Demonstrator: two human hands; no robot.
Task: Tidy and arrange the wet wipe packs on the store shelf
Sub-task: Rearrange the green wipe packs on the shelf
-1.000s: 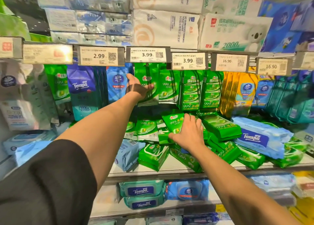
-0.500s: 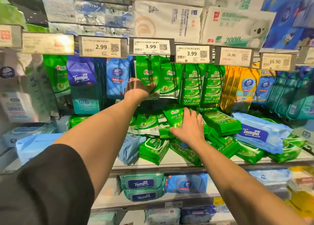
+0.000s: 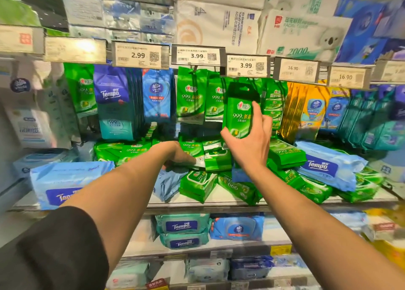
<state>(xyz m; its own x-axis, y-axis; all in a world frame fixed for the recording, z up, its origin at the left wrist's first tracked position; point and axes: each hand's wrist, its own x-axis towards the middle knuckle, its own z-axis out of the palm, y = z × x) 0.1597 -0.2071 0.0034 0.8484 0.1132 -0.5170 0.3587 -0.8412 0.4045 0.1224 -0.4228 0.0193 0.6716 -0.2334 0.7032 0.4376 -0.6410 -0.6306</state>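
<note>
My right hand grips a slim green wet wipe pack and holds it upright in front of the hanging green packs under the 3.99 tags. My left hand reaches low into the jumbled pile of green packs lying on the shelf, its fingers curled on a small pack there; the fingertips are partly hidden. More green packs lie stacked to the right of the pile.
Blue Tempo packs lie at the left and right of the shelf. Blue and purple packs hang at the left, yellow ones at the right. Price tags line the rail above. Tissue bales sit on top.
My right hand has lifted a green pack from the pile up to the hanging row. My left hand has dropped from the hanging packs down into the pile.
</note>
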